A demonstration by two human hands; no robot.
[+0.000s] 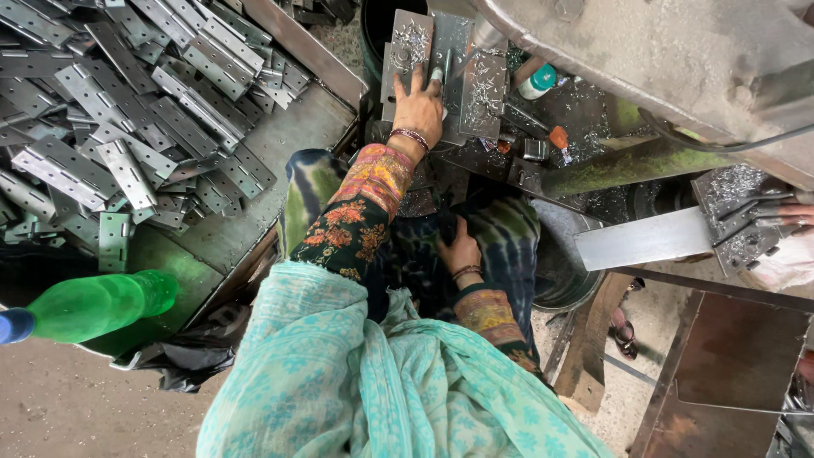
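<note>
Left hand [421, 106]: flat, fingers spread, pressing a metal plate [407, 51] on the machine bed, shavings [485, 93] just right of it. Right hand [460, 252]: low, resting closed on my lap, holding nothing I can make out. Hinge pile [127, 110]: heaped in the tray well left of my left hand. Judged progress: one piece under work, most of the heap remaining.

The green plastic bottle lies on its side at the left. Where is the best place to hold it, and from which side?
Probably around the wide middle of the green bottle, coming down from above. It lies on its side with its blue cap pointing left, so the round body faces up with free room above it. The cap end is narrow and partly cut off by the picture's edge.
</note>
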